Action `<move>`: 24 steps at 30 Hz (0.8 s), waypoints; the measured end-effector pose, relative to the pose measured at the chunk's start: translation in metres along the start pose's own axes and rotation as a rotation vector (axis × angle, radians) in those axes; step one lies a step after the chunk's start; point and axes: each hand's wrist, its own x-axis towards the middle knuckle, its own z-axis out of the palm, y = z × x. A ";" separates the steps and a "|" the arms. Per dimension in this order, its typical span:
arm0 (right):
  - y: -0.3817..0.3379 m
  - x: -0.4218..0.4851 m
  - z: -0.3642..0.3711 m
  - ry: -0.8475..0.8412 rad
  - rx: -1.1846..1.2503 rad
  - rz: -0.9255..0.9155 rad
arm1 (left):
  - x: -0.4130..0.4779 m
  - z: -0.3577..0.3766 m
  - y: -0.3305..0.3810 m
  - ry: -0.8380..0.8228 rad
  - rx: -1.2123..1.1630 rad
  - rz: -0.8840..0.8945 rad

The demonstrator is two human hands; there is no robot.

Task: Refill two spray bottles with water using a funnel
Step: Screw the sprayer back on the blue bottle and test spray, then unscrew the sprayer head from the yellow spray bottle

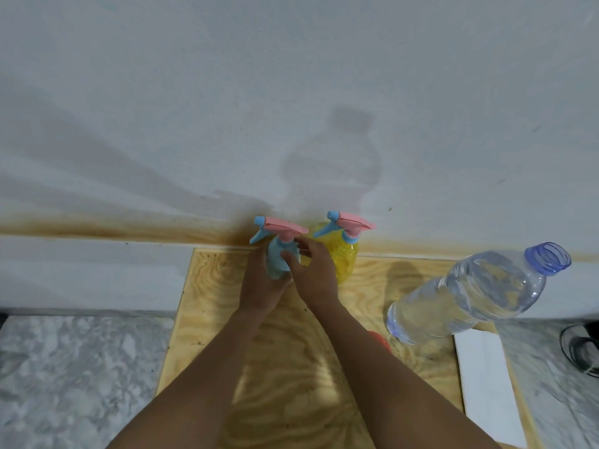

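A blue spray bottle (276,258) with a pink and blue trigger head stands at the far edge of the plywood board (207,306). My left hand (259,286) wraps around its body from the left. My right hand (312,273) touches its neck and shoulder with the fingers spread. Just right of it stands a yellow spray bottle (344,254) with the same kind of head. A large clear water bottle (470,293), uncapped and holding water, stands at the right. An orange thing (382,341), perhaps the funnel, peeks out beside my right forearm.
The board lies on a marbled floor (64,367) against a white wall (291,92) with a brown stain along its base. A white sheet (486,384) lies on the board's right edge. A dark cable (580,351) sits at the far right.
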 end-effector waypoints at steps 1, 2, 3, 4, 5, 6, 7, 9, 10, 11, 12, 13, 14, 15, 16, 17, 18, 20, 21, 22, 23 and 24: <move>0.001 0.001 0.001 0.007 -0.003 0.004 | 0.002 0.000 -0.002 -0.001 0.007 0.000; 0.002 0.001 0.002 0.007 -0.008 0.006 | 0.003 -0.001 -0.003 0.000 0.012 0.003; 0.002 0.001 0.002 0.002 -0.015 0.006 | 0.005 -0.001 -0.003 0.006 0.015 0.005; 0.003 0.001 0.002 -0.009 -0.021 0.001 | 0.006 -0.001 -0.004 0.013 0.014 0.009; 0.005 0.001 0.002 -0.020 -0.025 -0.006 | 0.006 -0.001 -0.003 0.021 0.012 0.014; 0.006 0.001 0.001 -0.031 -0.028 -0.018 | 0.007 -0.001 -0.004 0.026 0.011 0.017; 0.007 0.001 0.000 -0.041 -0.032 -0.027 | 0.009 -0.001 -0.005 0.029 0.007 0.020; 0.009 0.000 -0.003 -0.072 -0.039 -0.035 | 0.010 -0.001 -0.008 0.031 0.013 0.009; 0.010 0.000 -0.005 -0.092 -0.038 -0.036 | 0.011 -0.001 -0.009 0.032 0.026 -0.003; 0.011 -0.001 -0.007 -0.112 -0.038 -0.035 | 0.011 -0.001 -0.010 0.033 0.042 -0.014; 0.010 -0.001 -0.009 -0.128 -0.038 -0.032 | 0.011 -0.001 -0.010 0.035 0.053 -0.023; 0.010 -0.003 -0.013 -0.135 -0.039 -0.022 | 0.009 0.000 -0.009 0.036 0.064 -0.033; 0.010 -0.005 -0.017 -0.133 -0.036 -0.011 | 0.008 0.000 -0.008 0.041 0.082 -0.048; 0.009 -0.009 -0.022 -0.118 -0.039 0.000 | 0.005 0.000 -0.006 0.051 0.105 -0.070; 0.009 -0.014 -0.028 -0.090 -0.051 0.003 | 0.001 0.000 -0.003 0.066 0.131 -0.093; 0.010 -0.019 -0.035 -0.052 -0.072 0.002 | -0.005 0.000 0.000 0.090 0.159 -0.106; 0.012 -0.025 -0.042 -0.011 -0.090 0.001 | -0.014 0.000 0.005 0.121 0.193 -0.117; 0.016 -0.037 -0.055 0.087 -0.108 -0.005 | -0.040 0.003 0.017 0.203 0.253 -0.135; 0.018 -0.041 -0.061 0.146 -0.111 -0.013 | -0.055 0.007 0.024 0.230 0.265 -0.115; 0.019 -0.043 -0.067 0.203 -0.107 -0.016 | -0.069 0.011 0.030 0.235 0.266 -0.076; 0.019 -0.043 -0.073 0.246 -0.094 -0.002 | -0.081 0.016 0.035 0.215 0.261 -0.035; 0.017 -0.041 -0.078 0.271 -0.069 0.025 | -0.089 0.023 0.040 0.170 0.243 -0.005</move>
